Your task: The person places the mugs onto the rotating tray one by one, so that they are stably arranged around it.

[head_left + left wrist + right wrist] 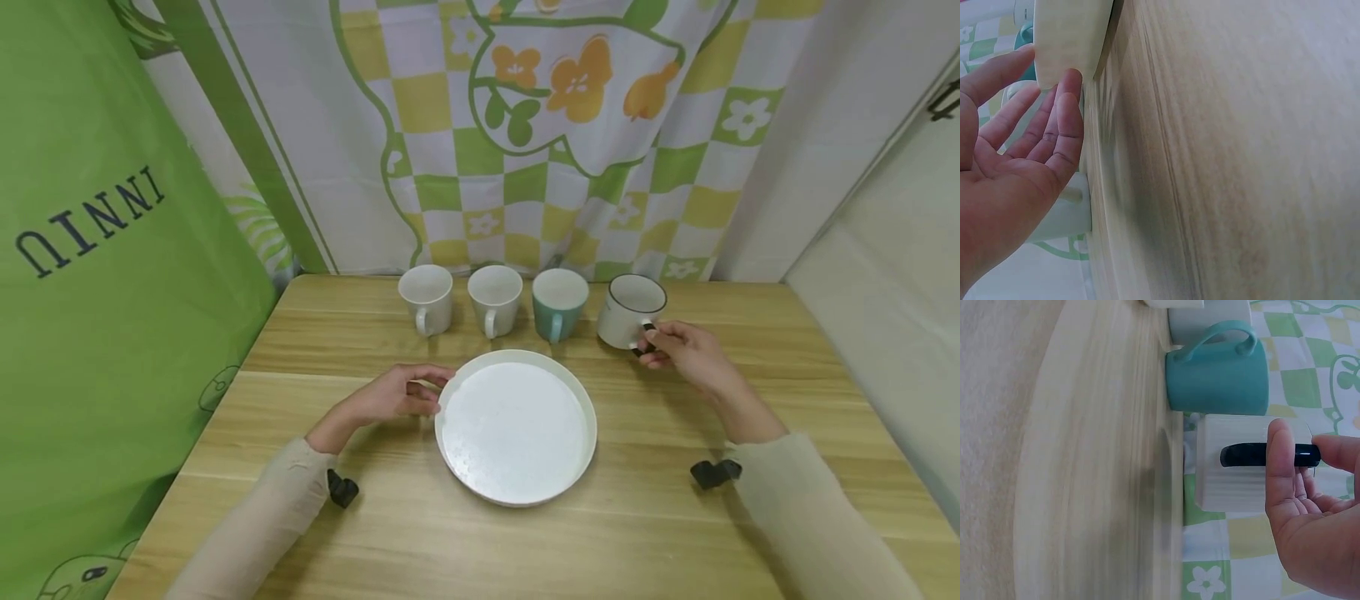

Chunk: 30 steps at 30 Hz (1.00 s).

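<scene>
My right hand (693, 357) grips the black handle (1242, 455) of a white mug (619, 323) with a dark rim. In the right wrist view this mug is slightly off the table, its base apart from the wood. A round white tray (517, 429) lies mid-table. At its left side is my left hand (390, 393), with loosely bent fingers whose tips touch or nearly touch the tray's wall (1069, 44). To the left of the held mug stands a teal mug (1219, 378), its handle facing me.
Two white mugs, a left one (427, 298) and a middle one (495, 300), continue the row along the table's back edge. Behind them hangs a patterned curtain (525, 200). Green cloth (112, 292) borders the wooden table (600, 550) on the left, a pale wall (892, 250) on the right.
</scene>
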Available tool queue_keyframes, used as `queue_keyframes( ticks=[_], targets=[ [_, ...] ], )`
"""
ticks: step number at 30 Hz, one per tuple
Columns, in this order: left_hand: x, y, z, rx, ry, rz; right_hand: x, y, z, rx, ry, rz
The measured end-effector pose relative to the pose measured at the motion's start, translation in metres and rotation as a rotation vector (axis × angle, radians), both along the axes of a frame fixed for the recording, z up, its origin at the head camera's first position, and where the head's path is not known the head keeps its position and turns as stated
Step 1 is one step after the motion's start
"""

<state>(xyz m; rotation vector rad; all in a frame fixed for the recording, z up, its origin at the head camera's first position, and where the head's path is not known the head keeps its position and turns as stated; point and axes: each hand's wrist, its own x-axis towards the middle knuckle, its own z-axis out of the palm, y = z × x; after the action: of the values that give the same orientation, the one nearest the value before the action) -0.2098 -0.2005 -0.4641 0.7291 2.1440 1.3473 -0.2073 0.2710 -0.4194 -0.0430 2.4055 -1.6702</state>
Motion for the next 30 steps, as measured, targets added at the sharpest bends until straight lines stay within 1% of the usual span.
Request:
queue_keyframes(
  ticks=[5,9,17,24,30],
  targets=[
    [0.0,0.0,0.001,0.005,-0.006,-0.001,0.004,-0.003,0.003,-0.027,0.025,0.005],
    [0.0,-0.001,0.0,0.007,-0.005,-0.003,0.008,-0.004,0.006,-0.035,0.042,0.016],
    [-0.001,-0.002,-0.003,0.007,-0.006,0.001,0.018,-0.009,0.017,-0.067,0.07,0.025],
    [0.0,0.0,-0.001,0.01,-0.026,0.008,0.025,-0.014,0.024,-0.131,0.124,0.04],
    [0.0,0.0,0.0,0.011,-0.029,0.016,0.031,-0.02,0.029,-0.118,0.144,0.065]
  ],
)
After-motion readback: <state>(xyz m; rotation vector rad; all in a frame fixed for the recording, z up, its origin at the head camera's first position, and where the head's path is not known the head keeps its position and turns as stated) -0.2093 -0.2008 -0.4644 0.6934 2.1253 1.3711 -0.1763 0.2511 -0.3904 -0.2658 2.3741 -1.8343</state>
